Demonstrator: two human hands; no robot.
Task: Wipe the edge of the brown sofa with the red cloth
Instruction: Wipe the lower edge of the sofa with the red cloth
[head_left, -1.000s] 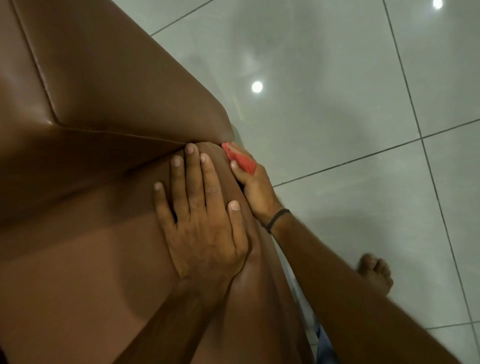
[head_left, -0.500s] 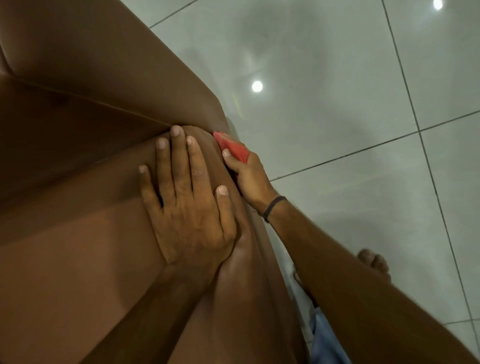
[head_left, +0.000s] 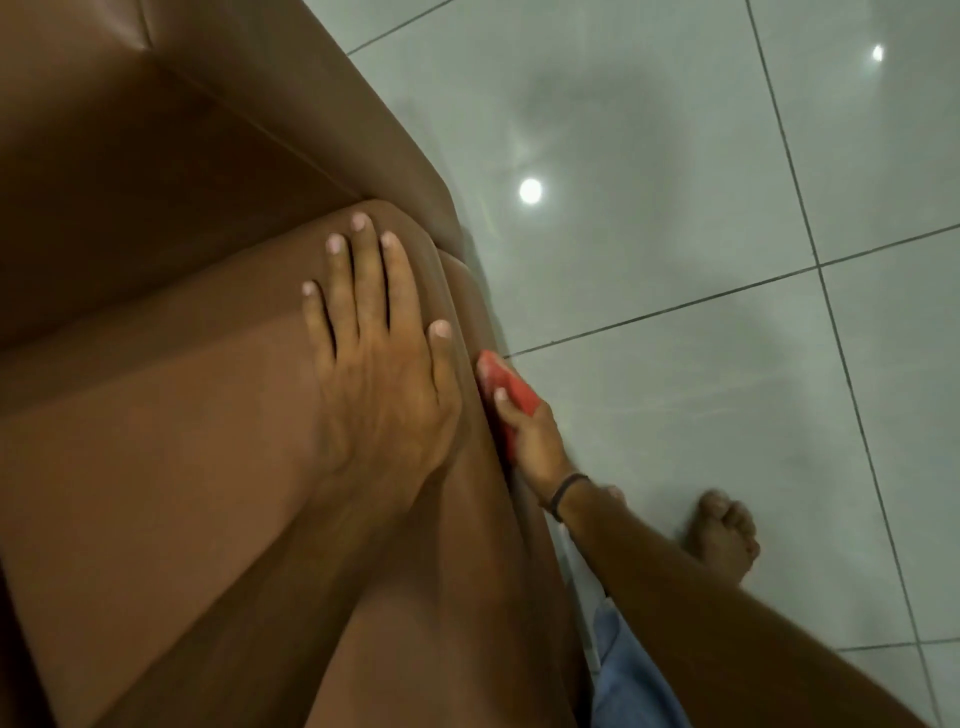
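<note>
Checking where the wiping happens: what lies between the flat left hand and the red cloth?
Head view: only the brown sofa's rounded edge separates the left hand from the red cloth.

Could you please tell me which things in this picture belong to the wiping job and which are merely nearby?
Part of the job:
red cloth, held in the right hand
brown sofa, its outer edge
left hand, flat on the cushion

Merely nearby:
tiled floor
bare foot
black wristband

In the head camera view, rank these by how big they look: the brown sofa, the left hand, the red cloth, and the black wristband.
1. brown sofa
2. left hand
3. red cloth, partly hidden by the right hand
4. black wristband
</note>
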